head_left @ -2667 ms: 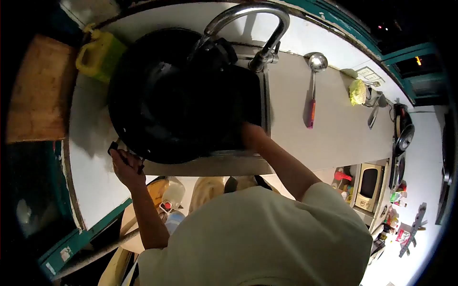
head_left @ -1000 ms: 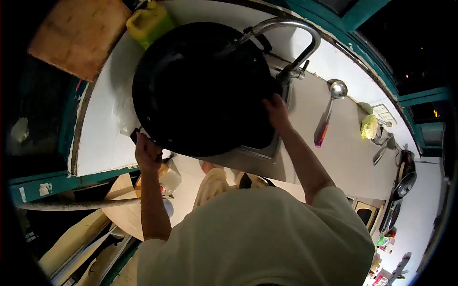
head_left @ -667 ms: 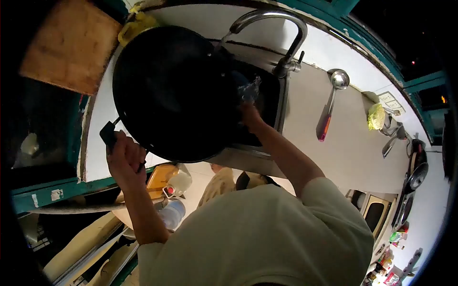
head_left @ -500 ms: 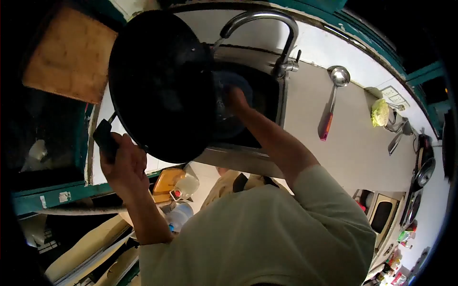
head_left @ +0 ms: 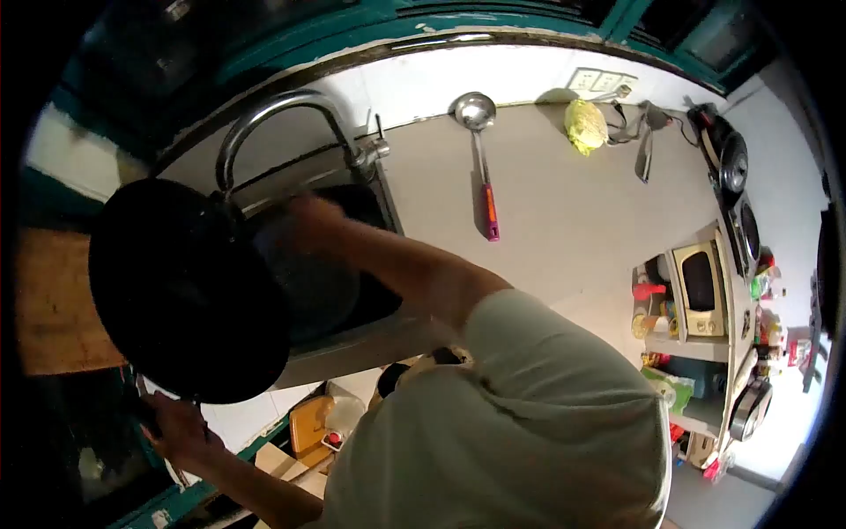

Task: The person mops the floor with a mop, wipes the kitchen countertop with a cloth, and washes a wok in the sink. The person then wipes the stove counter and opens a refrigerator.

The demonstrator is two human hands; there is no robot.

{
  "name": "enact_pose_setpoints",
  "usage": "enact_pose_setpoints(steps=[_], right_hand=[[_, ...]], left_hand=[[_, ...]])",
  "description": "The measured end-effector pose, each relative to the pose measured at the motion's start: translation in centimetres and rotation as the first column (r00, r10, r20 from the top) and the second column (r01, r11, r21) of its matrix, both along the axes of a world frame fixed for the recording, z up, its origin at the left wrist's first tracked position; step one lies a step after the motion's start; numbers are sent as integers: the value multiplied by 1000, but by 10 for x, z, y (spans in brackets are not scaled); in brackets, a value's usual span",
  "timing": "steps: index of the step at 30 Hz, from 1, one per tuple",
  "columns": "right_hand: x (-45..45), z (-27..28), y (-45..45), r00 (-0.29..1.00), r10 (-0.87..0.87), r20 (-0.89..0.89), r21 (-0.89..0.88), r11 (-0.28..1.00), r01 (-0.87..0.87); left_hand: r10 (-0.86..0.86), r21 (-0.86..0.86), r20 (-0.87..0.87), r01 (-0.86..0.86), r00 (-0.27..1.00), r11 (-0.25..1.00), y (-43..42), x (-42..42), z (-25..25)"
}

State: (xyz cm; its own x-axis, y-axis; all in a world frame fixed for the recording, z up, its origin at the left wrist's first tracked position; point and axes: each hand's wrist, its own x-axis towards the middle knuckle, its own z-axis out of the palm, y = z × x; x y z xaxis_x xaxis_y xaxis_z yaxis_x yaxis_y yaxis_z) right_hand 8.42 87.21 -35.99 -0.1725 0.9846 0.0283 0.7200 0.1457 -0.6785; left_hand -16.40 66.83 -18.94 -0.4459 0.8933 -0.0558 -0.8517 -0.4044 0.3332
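A large black wok is tilted up at the left edge of the sink, below the curved faucet. My left hand is closed around its dark handle at the lower left. Over the sink, near the wok's right rim, is my right hand; its fingers are smeared by motion, so I cannot see whether they hold anything. A dark, bluish round basin shows dimly in the sink beneath my right forearm.
A ladle with a red-purple handle lies on the counter to the right. Behind it are a cabbage and cords by the wall sockets. A wooden board stands at the far left; a microwave is at the right.
The view has swung right, so the sink and wok appear further left and lower. My left hand keeps its hold on the wok handle. My right hand has moved and is now blurred.
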Motion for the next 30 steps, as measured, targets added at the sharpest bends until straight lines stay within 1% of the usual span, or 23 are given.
enact_pose_setpoints(steps=[1,2,3,4,5,6,7,8,9,10,11,14,16,17,19,21,22,24,26,27,28,29,30], right_hand=[[33,14,-7,999,19,-47,-152,988,-26],[46,-35,9,999,-33,32,-260,965,40],[64,-51,1,994,75,75,-206,977,-58],[71,-31,-21,999,39,4,-305,952,-36],[65,-114,-10,987,147,-66,-320,934,-161],[56,-64,-39,991,-97,-96,-579,815,24],[48,-67,-50,943,-168,-289,-679,730,-78],[41,-70,-58,855,-265,-446,-750,632,-195],[38,-81,-59,824,-247,-510,-733,627,-266],[35,-92,-59,788,-231,-571,-712,617,-335],[28,-122,-57,826,-72,-559,-622,695,-360],[38,-126,-64,847,328,-420,-198,877,-438],[51,-69,-67,807,95,-583,-339,874,-348],[58,-32,-67,694,-305,-652,-641,711,-290],[77,-14,-56,700,-204,-684,-548,778,-309],[95,-16,-35,557,-315,-769,-604,644,-470],[100,-9,-34,633,-285,-720,-635,637,-437],[99,49,-43,772,-224,-595,-694,628,-353],[90,68,-43,890,-69,-451,-578,782,-233],[83,80,-44,933,0,-359,-497,847,-191],[72,102,-44,871,-154,-467,-594,784,-180],[67,105,-40,890,-126,-439,-556,816,-159],[64,108,-36,906,-100,-411,-515,846,-140]], left_hand=[[91,-113,-324,-134,942,985,0,6,-2],[133,-182,-623,-308,771,934,-2,11,-3],[110,-208,-727,-371,678,905,-3,16,-1],[77,-227,-815,-438,575,870,-3,21,2],[55,-248,-771,-378,634,892,2,29,5],[41,-237,-752,-328,658,915,2,34,7],[22,-225,-731,-271,683,936,3,39,9],[23,-207,-775,-288,631,935,4,45,12],[-47,-253,-749,-220,661,942,3,50,22],[-54,-283,-741,-239,669,929,8,54,24],[-54,-308,-732,-258,679,916,9,53,26],[-109,-318,-634,-129,765,939,6,26,26],[-122,-381,-544,-115,830,917,6,9,31],[-123,-404,-496,-104,860,909,9,5,35],[-105,-441,-383,-82,918,894,1,-10,33],[-77,-475,-253,-54,964,878,-5,-23,23],[-111,-512,-181,3,977,859,-12,-40,8],[-209,-446,-84,151,974,882,-26,-53,-21],[-221,-449,-12,193,975,873,-34,-55,-45],[-273,-390,112,295,955,872,-39,-62,-61],[-261,-434,90,274,961,858,-44,-60,-73],[-251,-476,64,250,966,843,-46,-55,-82],[-205,-476,231,294,951,829,-49,-61,-101]])
